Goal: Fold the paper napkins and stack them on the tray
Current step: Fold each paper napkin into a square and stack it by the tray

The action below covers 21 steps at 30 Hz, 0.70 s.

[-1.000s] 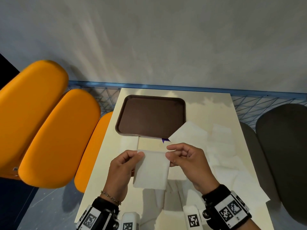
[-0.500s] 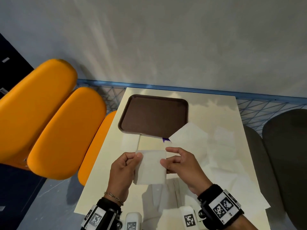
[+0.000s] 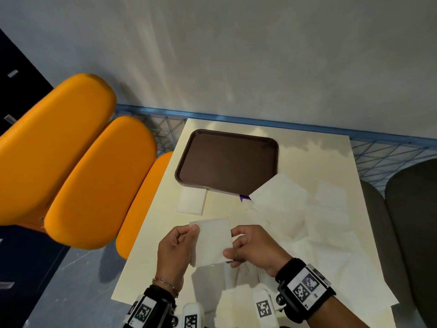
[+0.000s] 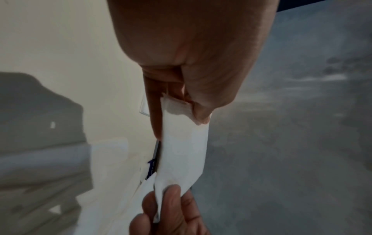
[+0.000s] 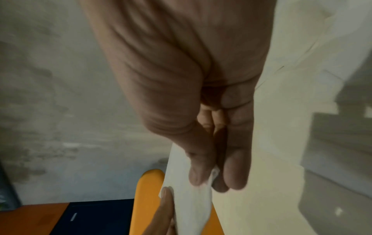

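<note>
1. The counter (image 3: 307, 162), cream-topped, carried everything; orange seats (image 3: 78, 166) stood off its left side and a dark chair (image 3: 413, 221) off its right.
2. The brown tray (image 3: 227, 159) sat on the far left part of the counter and held no napkins, so by my reading the stacking had not begun there.
3. A spread of unfolded napkins (image 3: 331, 233) covered the right half of the counter, one corner lapping over the tray's near right corner. How many lay there could not be told, but they looked like most of the work left.
4. One folded napkin (image 3: 191, 201) lay on the counter just beside the tray's near edge, to the left, touching or nearly touching the rim. It seemed finished but was not yet on the tray.
5. The napkin in hand (image 3: 212, 241) was held above the near middle of the counter, folded down to a small rectangle. I judged its folding nearly done.
6. The left hand (image 3: 176, 249) pinched that napkin's left edge between thumb and fingers.
7. The right hand (image 3: 250, 247) pinched its right edge, thumb on top and fingers beneath.
</note>
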### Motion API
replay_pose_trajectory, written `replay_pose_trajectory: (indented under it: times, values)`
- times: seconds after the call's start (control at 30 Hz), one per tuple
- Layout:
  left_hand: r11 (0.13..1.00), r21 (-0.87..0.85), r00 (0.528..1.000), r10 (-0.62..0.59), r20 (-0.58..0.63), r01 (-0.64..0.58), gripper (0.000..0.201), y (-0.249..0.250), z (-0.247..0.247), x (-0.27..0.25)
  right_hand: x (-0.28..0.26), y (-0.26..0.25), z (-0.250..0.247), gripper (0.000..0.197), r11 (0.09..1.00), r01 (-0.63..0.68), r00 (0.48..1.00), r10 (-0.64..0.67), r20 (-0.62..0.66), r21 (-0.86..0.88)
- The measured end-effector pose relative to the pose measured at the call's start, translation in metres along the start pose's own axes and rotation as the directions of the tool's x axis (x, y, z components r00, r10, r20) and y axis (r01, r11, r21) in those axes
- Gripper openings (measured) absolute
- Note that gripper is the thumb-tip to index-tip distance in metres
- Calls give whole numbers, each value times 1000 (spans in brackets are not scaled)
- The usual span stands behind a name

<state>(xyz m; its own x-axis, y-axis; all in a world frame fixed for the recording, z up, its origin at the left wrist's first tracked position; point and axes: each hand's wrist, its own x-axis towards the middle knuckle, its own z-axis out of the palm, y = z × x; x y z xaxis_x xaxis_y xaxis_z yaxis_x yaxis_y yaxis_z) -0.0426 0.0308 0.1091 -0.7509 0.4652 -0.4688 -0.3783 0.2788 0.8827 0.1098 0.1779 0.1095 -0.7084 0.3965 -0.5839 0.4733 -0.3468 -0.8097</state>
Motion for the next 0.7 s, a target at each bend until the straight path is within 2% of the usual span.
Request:
replay_pose_trajectory:
  times: [0.1, 0.17, 0.33, 0.5, 0.6, 0.7]
  values:
    - [992, 73, 991, -105, 82, 99, 21, -3, -16, 25, 31, -1, 14, 30, 1000, -11, 995, 13, -94, 18]
    - [984, 130, 984, -135, 115, 119, 21, -9, -28, 47, 56, -4, 23, 28, 1000, -28, 992, 29, -124, 9]
    - [929, 361, 992, -105, 63, 76, 11, -24, -41, 123, 129, -7, 38, 13, 992, -101, 968, 79, -240, -81]
    - [825, 566, 999, -27, 36, 2, 16, -25, -35, 197, 205, 0, 47, 20, 980, -194, 929, 167, -331, -51]
    - [790, 613, 999, -39, 15, 22, 16, -34, -34, 227, 231, 8, 49, 28, 973, -228, 910, 200, -364, -35]
    - [766, 642, 999, -47, -8, 41, 19, -45, -36, 245, 245, 15, 51, 28, 959, -278, 877, 230, -423, -56]
